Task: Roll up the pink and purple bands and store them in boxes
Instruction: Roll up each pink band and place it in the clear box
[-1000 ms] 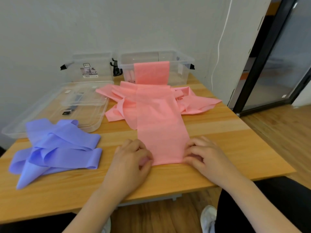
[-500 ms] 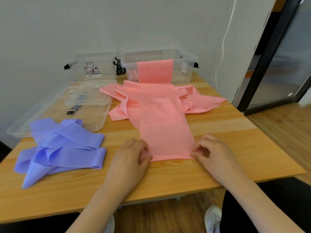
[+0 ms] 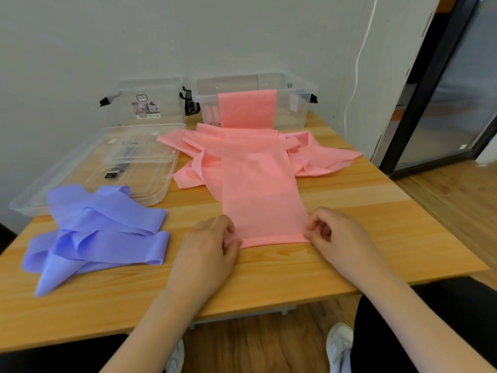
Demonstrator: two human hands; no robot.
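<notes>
Head view: pink band's [image 3: 262, 189] near edge between fingertips [image 3: 309, 234].

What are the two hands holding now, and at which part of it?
Both hold the long pink elastic band at its near end: the left hand pinches the left corner, the right hand the right corner, on the wooden table.

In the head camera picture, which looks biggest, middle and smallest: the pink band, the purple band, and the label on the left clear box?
1. pink band, spread longest, from box to table edge.
2. purple band, a smaller heap, though bunching and nearness make true length unsure.
3. label on the left clear box, plainly smallest, though farthest away.
</notes>
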